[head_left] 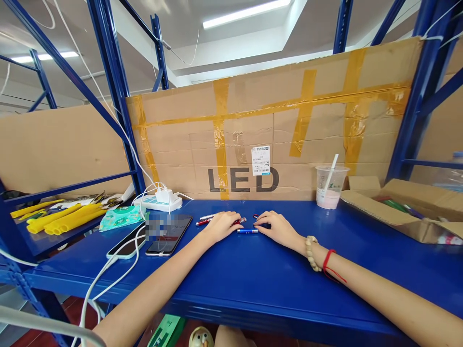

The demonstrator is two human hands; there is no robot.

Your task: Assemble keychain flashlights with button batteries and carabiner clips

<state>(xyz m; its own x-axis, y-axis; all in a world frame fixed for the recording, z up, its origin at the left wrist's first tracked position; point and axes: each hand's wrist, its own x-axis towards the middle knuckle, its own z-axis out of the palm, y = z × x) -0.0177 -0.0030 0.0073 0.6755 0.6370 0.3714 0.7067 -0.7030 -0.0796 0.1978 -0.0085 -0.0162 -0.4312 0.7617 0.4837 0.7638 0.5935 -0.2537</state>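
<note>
Both my hands rest on a blue metal shelf (253, 279). My left hand (221, 225) lies palm down over a red pen (203, 222), with a silver pen (207, 216) just beyond it. Its fingers are curled on the pens. My right hand (275, 228) lies palm down with bent fingers over a dark pen (257, 217). A blue pen (248, 231) lies on the shelf between the two hands, touching neither clearly. My right wrist wears a bead bracelet (310, 252) and a red string.
Two phones (168, 234) on white cables lie to the left, behind them a power strip (161, 201) and a tissue pack (121, 218). A plastic cup with a straw (330, 185) and an open carton (405, 207) stand right. Taped cardboard (275, 130) walls the back. Yellow tubes (65, 219) lie far left.
</note>
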